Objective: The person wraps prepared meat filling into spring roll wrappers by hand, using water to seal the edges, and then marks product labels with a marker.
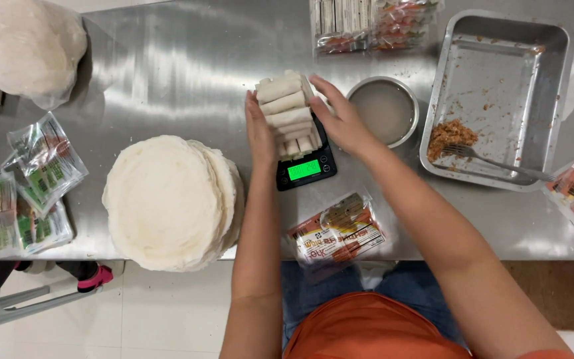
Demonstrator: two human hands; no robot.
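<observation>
Far left: clear plastic packets with green and red print [34, 179] lie on the brushed steel table [187, 60]. Next, a tall stack of round white dough wrappers [171, 199]. Centre: a pile of pale rolled spring rolls [288, 113] sits on a small black digital scale with a green display [305, 169]. Left hand [259, 133] and right hand [340, 119] are open, palms pressing the pile's two sides. Judgement: rolls light, soft, easily crushed; support from both sides or below. Right: round steel bowl of cloudy liquid [385, 110], rectangular steel tray [559, 80] with fork [493, 161].
</observation>
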